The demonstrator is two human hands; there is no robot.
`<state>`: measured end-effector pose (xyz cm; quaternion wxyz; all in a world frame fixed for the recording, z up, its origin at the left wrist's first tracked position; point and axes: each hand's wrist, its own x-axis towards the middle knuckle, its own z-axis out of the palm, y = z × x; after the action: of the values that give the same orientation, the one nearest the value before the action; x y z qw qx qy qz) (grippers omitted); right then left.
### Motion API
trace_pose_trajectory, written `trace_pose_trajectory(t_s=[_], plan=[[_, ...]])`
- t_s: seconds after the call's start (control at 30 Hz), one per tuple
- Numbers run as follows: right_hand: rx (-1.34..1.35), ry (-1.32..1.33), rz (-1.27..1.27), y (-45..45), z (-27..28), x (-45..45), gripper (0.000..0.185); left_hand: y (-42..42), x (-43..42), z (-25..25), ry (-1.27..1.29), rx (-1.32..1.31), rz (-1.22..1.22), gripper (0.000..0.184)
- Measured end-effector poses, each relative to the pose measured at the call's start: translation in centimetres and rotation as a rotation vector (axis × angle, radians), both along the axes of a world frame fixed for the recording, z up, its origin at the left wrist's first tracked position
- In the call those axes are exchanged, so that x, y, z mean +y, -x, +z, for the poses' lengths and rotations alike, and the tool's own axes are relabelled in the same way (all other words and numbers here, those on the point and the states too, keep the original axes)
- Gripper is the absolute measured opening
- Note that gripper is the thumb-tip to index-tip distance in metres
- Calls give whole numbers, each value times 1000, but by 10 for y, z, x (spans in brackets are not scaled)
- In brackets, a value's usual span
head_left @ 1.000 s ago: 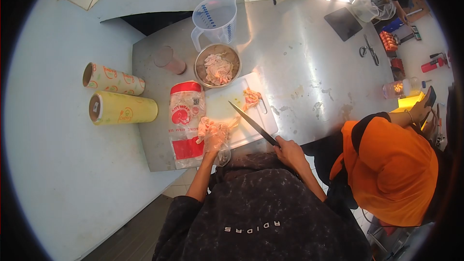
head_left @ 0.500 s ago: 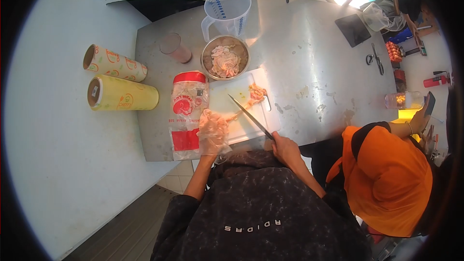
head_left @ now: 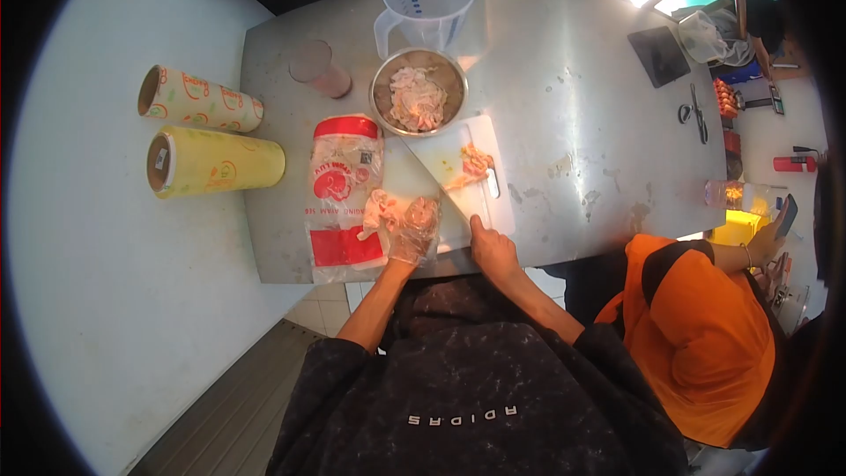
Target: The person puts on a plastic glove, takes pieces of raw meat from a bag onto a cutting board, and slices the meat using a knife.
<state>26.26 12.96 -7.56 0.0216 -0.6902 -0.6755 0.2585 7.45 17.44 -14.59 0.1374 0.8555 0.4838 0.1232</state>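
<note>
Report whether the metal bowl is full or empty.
Partly filled: pale meat lies in the metal bowl, with bare inner wall showing around it.

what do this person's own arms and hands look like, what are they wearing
The left hand wears a loose, crinkled, see-through plastic glove; the right hand shows no glove. Both forearms are bare below dark, faintly speckled sleeves. The matching dark top has pale ADIDAS lettering, upside down in this view.

cutting board: white | meat: orange-pink | bag: clear, red print | roll: yellow
</note>
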Motion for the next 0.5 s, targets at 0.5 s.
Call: trace_pose_trajectory(t_s=[0.5], plan=[[114, -94, 39, 12, -22, 28, 23, -7, -6, 14, 28, -10, 76, 32]])
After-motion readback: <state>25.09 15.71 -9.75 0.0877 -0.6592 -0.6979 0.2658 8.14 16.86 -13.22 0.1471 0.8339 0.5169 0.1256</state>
